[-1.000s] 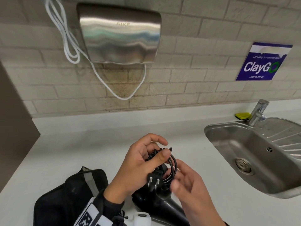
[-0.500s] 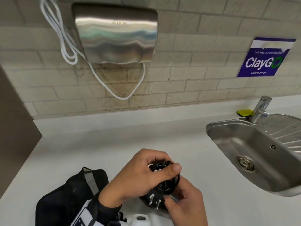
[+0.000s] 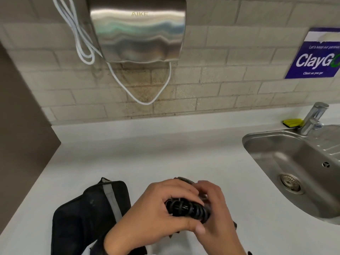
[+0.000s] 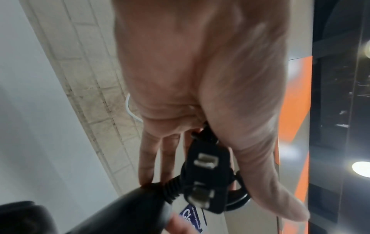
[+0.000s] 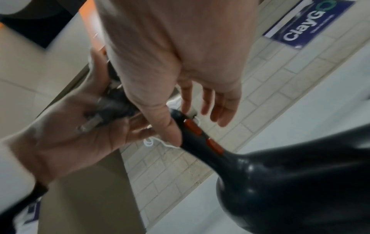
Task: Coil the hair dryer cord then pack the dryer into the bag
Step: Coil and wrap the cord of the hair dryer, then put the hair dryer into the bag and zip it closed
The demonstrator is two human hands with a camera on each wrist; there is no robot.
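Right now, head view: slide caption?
Left hand and right hand clasp coiled black cord above white counter, between black pouch and sink.

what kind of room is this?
Probably a shared pantry or washroom counter: a steel sink with a faucet, a wall-mounted hand dryer, and a ClayGo "Clean as you go" sign on the tiled wall.
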